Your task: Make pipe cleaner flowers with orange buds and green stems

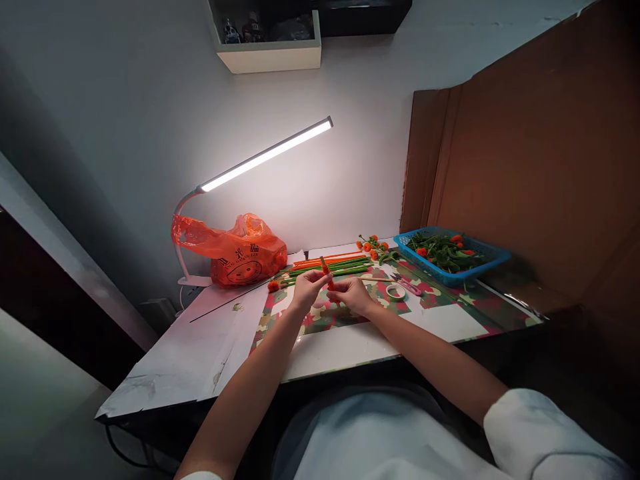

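My left hand [309, 288] and my right hand [351, 295] meet above the middle of the table, both with fingers closed. Between their fingertips is an orange pipe cleaner [331, 285], apparently coiled around a thin stick whose greyish tip [323, 261] points up. Just behind the hands lie green pipe cleaners [353, 267] and straight orange pipe cleaners [340, 257]. An orange pompom-like flower [273, 286] on a green stem rests left of my left hand. To the right of my right hand are a roll of pale tape [395, 292] and pink-handled scissors [411, 285].
Orange flowers with green leaves [371, 246] lie at the back. A blue basket [453, 275] of leafy flowers stands at the right, beside a tall cardboard sheet [520, 167]. A red plastic bag [245, 257] sits by the lit desk lamp [267, 155]. A shelf [270, 59] hangs above.
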The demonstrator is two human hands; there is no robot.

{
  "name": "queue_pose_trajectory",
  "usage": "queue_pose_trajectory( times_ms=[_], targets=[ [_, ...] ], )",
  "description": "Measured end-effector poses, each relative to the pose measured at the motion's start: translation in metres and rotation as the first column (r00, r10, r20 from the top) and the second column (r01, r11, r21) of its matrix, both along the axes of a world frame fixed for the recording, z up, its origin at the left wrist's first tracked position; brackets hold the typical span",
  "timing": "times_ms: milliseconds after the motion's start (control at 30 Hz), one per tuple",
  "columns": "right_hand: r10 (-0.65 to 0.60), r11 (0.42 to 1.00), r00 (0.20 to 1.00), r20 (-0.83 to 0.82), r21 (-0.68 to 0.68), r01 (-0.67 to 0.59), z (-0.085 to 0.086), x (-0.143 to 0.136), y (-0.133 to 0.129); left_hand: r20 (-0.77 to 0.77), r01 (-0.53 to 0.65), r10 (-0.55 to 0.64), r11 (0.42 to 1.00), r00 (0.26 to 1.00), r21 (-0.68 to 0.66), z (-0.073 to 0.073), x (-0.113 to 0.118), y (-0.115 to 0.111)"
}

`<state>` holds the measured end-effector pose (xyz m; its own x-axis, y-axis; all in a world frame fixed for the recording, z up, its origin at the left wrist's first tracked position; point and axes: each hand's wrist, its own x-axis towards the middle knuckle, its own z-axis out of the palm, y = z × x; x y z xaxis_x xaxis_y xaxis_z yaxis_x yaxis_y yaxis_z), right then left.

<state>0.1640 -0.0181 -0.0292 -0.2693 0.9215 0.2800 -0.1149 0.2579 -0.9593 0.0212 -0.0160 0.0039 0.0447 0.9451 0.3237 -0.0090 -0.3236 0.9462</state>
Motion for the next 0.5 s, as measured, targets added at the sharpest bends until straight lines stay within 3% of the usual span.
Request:
queue_pose_trajectory(
  times_ms=[100,167,267,367,500],
  targets=[
    [0.126,0.986,0.989,-0.079,-0.098,-0.133,0.003,0.003,-0.001,0.036,0.082,-0.081,0.996,0.996,-0.03,0.002,-0.003,0.002],
    [0.243,0.948,0.961,-0.134,-0.175,-0.265,0.005,0.006,-0.001,0.166,0.211,-0.194,0.974,0.967,-0.088,0.007,-0.007,0.003],
    [0.38,0.862,0.899,-0.215,-0.269,-0.429,0.008,0.01,-0.003,0.377,0.472,-0.4,0.873,0.835,-0.121,0.015,-0.014,0.002],
    [0.479,0.766,0.83,-0.286,-0.326,-0.555,0.01,0.014,-0.006,0.434,0.541,-0.444,0.831,0.784,-0.128,0.017,-0.018,0.0],
    [0.524,0.676,0.77,-0.363,-0.373,-0.636,0.013,0.017,-0.01,0.466,0.536,-0.425,0.833,0.776,-0.134,0.012,-0.018,-0.001]
  ],
)
